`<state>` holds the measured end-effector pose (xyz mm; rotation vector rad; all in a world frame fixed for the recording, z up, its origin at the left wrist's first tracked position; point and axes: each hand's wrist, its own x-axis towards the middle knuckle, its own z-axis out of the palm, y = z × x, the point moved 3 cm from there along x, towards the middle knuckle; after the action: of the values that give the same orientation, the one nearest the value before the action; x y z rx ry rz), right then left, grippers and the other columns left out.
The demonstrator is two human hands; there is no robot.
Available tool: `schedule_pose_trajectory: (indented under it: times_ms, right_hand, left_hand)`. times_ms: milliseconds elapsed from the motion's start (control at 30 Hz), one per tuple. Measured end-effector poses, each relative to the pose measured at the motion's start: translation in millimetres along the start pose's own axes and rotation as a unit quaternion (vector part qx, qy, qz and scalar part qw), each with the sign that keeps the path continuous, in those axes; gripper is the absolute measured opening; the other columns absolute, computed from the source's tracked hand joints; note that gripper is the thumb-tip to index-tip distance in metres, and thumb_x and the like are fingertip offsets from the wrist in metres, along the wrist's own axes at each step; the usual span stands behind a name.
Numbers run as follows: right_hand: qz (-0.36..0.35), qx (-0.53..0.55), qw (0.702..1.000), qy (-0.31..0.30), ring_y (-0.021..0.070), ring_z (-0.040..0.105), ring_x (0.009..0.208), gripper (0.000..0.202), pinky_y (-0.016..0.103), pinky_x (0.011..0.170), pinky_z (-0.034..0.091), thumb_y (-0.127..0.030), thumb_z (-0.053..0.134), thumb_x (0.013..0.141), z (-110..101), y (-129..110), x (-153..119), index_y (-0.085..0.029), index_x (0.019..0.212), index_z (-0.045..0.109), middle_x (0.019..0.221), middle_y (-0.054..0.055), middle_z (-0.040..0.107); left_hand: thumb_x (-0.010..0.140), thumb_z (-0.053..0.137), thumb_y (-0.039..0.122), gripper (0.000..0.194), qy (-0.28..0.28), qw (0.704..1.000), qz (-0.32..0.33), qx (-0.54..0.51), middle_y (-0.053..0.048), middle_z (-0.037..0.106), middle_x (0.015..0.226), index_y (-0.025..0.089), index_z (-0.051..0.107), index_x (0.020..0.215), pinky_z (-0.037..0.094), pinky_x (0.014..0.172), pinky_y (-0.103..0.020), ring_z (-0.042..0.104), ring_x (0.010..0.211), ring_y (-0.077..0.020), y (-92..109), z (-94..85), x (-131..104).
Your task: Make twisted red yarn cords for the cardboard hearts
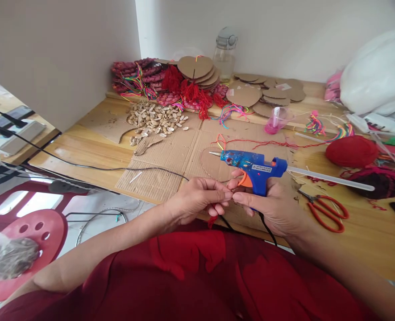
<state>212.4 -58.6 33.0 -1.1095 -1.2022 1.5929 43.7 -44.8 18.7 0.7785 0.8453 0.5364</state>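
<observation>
Well off to the left of the fingers, and lower down, is a round red plastic stool with holes. A heap of tan, bumpy peanut shells lies beyond the left fingers, partly on a flat brown cardboard sheet. The left hand has its thumb and finger pinched on soft red thread, which hangs below — the tiny bit at the tips is too hidden to tell. Just above the left fingertips, a blue plastic glue gun with an orange trigger points its metal nose left. The right hand grips it, a finger at the trigger, thumb just beside the left thumb. Right of those fingers lie red-handled metal scissors — and, farther away, a fat red yarn ball.
</observation>
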Motion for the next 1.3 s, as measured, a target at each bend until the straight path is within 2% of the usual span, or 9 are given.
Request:
schedule_pose_trajectory:
  times_ms: [100,200,300,367,533,633,867,1167,1300]
  right_hand:
    - [-0.021,0.019,1.0,0.008,0.0129,0.058,0.071,0.027,0.02,0.047,0.044,-0.03,0.078,0.081,-4,-3,-2,-0.025,0.105,0.066,0.1,0.003,0.065]
    - [-0.012,0.028,0.999,0.022,0.0147,0.062,0.064,0.028,0.021,0.047,0.044,-0.036,0.071,0.088,-8,-8,-4,-0.025,0.112,0.063,0.081,0.002,0.067]
    - [0.03,0.014,0.999,0.022,0.0106,0.052,0.047,0.03,0.019,0.041,0.038,-0.04,0.07,0.089,-10,-9,-5,-0.024,0.113,0.062,0.057,-0.005,0.055]
    - [0.037,0.002,0.999,0.022,0.0077,0.044,0.043,0.031,0.018,0.041,0.035,-0.039,0.074,0.085,-9,-9,-4,-0.021,0.11,0.065,0.052,-0.007,0.049]
    - [0.048,-0.055,0.997,-0.016,0.0071,0.042,0.044,0.043,0.02,0.042,0.036,-0.037,0.081,0.078,-9,-4,-3,-0.02,0.115,0.067,0.053,-0.008,0.047]
    - [0.046,-0.12,0.991,-0.032,0.0073,0.044,0.044,0.041,0.021,0.041,0.038,-0.039,0.081,0.077,-12,-3,-2,-0.022,0.112,0.069,0.061,-0.006,0.055]
    - [0.01,-0.184,0.982,-0.051,0.0101,0.047,0.043,0.027,0.023,0.041,0.038,-0.045,0.072,0.083,-10,-16,5,-0.02,0.093,0.073,0.05,-0.005,0.054]
    - [-0.015,-0.204,0.976,-0.077,0.0093,0.052,0.044,0.02,0.021,0.041,0.041,-0.041,0.068,0.086,-10,-20,13,-0.021,0.087,0.068,0.058,-0.004,0.06]
    - [-0.028,-0.25,0.966,-0.066,0.0101,0.057,0.048,0.015,0.022,0.046,0.048,-0.036,0.064,0.09,-12,-17,16,-0.022,0.09,0.067,0.066,-0.004,0.063]
  left_hand:
    - [0.074,0.08,0.03,0.024,0.017,1.0,0.003,0.009,0.001,0.063,0.064,0.011,0.068,0.079,0.041,0.044,-0.014,0.058,0.048,-0.0046,2,0.6,-2]
    - [0.072,0.081,0.031,0.025,0.046,0.999,0.027,0.006,0.002,0.061,0.063,0.011,0.067,0.08,0.04,0.043,-0.014,0.057,0.047,-0.005,6,0.3,-4]
    - [0.072,0.081,0.032,0.026,0.059,0.997,0.042,-0.002,0.002,0.061,0.064,0.012,0.067,0.08,0.038,0.041,-0.014,0.057,0.047,-0.005,7,0.7,-4]
    - [0.073,0.081,0.032,0.026,0.054,0.998,0.041,-0.009,0.002,0.062,0.064,0.012,0.067,0.08,0.04,0.042,-0.015,0.057,0.047,-0.005,6,1.3,-3]
    - [0.071,0.082,0.032,0.025,0.008,1.0,0.012,-0.018,-0.001,0.064,0.064,0.011,0.07,0.077,0.044,0.047,-0.015,0.059,0.05,-0.0055,4,2.8,-2]
    - [0.071,0.083,0.03,0.024,-0.009,1.0,-0.011,-0.005,-0.002,0.064,0.062,0.011,0.069,0.069,0.042,0.045,-0.015,0.058,0.049,-0.0055,4,3.1,-1]
    - [0.071,0.084,0.029,0.023,-0.015,1.0,-0.011,-0.021,-0.001,0.065,0.066,0.011,0.072,0.079,0.044,0.047,-0.016,0.059,0.05,-0.0055,2,0.7,4]
    - [0.074,0.081,0.028,0.021,-0.008,1.0,-0.013,-0.022,0.0,0.064,0.063,0.011,0.071,0.08,0.041,0.046,-0.014,0.058,0.05,-0.0049,-1,-2.0,9]
    - [0.074,0.079,0.027,0.019,0.0,1.0,-0.005,-0.029,0.0,0.063,0.063,0.011,0.069,0.077,0.039,0.044,-0.014,0.057,0.049,-0.0045,-4,-3.1,11]
